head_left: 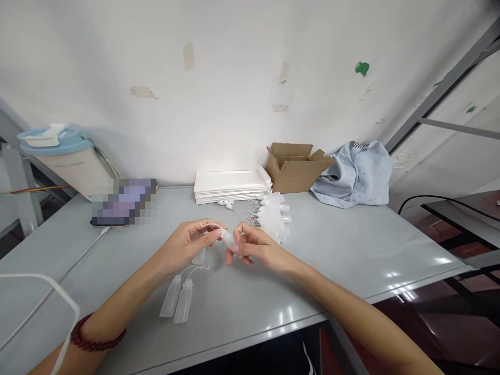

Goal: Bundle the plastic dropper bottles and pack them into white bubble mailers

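Fingers: clamped on bottle, left hand at top, right hand lower.
Bottle axis: slants rightward, top to base.

White wall marked with tape scraps. Grey table stands against it, top glossy. Dark red floor, lower right.

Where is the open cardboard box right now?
The cardboard box stands right of centre in the head view, at the back of the table, between the white packets and the pale blue cloth bag.
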The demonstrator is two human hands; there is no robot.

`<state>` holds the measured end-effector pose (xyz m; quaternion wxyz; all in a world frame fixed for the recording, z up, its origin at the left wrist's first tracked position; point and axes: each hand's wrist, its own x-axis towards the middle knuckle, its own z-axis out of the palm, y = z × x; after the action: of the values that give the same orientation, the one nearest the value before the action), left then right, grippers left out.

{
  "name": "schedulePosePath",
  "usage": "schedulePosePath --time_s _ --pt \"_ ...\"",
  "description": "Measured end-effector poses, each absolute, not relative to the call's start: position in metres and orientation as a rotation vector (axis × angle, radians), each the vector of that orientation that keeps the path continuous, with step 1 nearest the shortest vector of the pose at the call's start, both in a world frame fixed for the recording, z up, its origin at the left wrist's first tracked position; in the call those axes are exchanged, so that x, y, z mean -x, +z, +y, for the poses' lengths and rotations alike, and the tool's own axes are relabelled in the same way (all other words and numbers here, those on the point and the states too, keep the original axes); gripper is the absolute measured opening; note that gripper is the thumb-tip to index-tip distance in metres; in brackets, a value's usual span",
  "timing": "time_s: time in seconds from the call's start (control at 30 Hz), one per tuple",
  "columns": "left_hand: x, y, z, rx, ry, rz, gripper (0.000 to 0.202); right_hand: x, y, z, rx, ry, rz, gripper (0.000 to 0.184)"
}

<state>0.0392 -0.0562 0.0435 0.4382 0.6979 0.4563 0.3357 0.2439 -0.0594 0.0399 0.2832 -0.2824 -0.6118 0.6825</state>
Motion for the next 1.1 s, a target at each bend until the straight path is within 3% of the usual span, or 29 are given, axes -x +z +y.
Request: schedulePosePath --time_s 0.43,0.83,1.1 --pt "-0.048 0.035 -0.062 -1.806 0.635 1.238 0.044 -0.244 0.037 -0.064 0.869 1.741 -1.666 0.012" --pt "-0.051 0.038 -0.066 -1.751 0.98 1.168 0.023 -0.244 0.033 -0.057 0.755 2.232 -1.123 0.019" --pt "-0.05 0.041 -0.067 -1.728 0.752 1.182 0.042 -0.244 0.034 -0.058 0.705 2.136 -1.296 0.019"
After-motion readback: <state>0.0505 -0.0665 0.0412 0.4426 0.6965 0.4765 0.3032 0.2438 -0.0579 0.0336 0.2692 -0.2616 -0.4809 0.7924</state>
